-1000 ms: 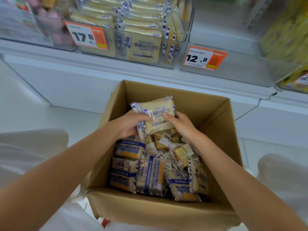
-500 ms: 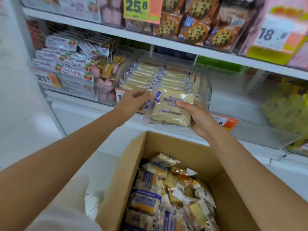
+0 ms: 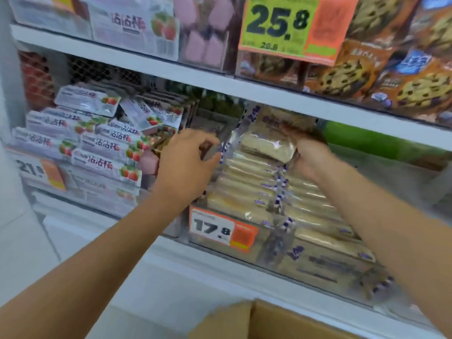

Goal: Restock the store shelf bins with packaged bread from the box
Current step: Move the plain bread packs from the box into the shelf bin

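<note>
Both your left hand (image 3: 188, 162) and right hand (image 3: 309, 156) pinch one bread packet (image 3: 264, 143) by its ends above the stocked bin (image 3: 305, 264).

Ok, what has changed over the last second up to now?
The bread pack went up out of the cardboard box and forward to the shelf; it is now over the back rows in the bin tagged 17.8. The left hand and right hand moved with it. Unchanged: both hands keep hold of its ends; nothing let go.
</note>
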The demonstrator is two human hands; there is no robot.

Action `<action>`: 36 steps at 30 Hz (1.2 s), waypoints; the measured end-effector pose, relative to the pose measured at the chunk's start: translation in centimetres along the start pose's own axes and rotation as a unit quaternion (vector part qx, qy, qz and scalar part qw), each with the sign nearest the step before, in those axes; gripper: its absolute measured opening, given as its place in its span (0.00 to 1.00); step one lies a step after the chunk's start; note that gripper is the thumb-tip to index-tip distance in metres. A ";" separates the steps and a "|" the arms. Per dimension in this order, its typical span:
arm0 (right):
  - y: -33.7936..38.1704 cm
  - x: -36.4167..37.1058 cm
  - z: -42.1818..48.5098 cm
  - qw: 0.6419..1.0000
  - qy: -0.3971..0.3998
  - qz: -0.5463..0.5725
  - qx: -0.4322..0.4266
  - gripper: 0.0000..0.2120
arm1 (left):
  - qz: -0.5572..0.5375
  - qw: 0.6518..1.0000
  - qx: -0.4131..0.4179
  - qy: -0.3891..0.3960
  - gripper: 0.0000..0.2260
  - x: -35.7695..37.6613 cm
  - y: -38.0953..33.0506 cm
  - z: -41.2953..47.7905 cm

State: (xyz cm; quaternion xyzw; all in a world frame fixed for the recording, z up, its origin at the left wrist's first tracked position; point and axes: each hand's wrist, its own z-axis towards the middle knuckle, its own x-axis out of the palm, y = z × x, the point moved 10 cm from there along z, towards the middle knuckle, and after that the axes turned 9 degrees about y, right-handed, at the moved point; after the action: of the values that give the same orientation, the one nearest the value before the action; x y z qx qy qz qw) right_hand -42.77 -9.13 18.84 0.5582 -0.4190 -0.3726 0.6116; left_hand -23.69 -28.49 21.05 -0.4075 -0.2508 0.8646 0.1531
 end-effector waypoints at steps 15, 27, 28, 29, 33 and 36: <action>1.0 0.1 5.9 0.968 -0.038 -0.237 -0.072 0.31 | -0.046 0.999 -0.007 -0.011 0.09 0.4 0.8 0.0; 1.9 6.0 2.5 0.662 0.007 -0.706 -0.251 0.38 | -0.061 0.998 -0.004 -0.001 0.07 0.4 0.5 -0.1; 1.5 6.2 2.9 0.667 0.030 -0.704 -0.241 0.37 | -0.059 0.998 -0.005 -0.001 0.07 0.4 0.5 -0.1; 1.3 6.1 3.5 0.677 0.041 -0.696 -0.235 0.36 | -0.057 0.998 -0.006 -0.001 0.07 0.4 0.5 -0.1; 1.2 6.6 3.9 0.678 0.046 -0.692 -0.243 0.36 | -0.055 0.998 -0.007 -0.004 0.07 0.4 0.7 -0.2; 1.2 6.6 3.8 0.667 0.032 -0.703 -0.244 0.37 | -0.051 0.999 -0.007 -0.007 0.07 0.3 0.6 -0.2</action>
State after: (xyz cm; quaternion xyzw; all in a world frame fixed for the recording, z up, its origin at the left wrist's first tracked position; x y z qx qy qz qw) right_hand -43.83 -16.53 20.81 0.5296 0.2234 -0.7631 0.2957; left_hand -23.81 -28.81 20.41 -0.3894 -0.2787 0.8566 0.1922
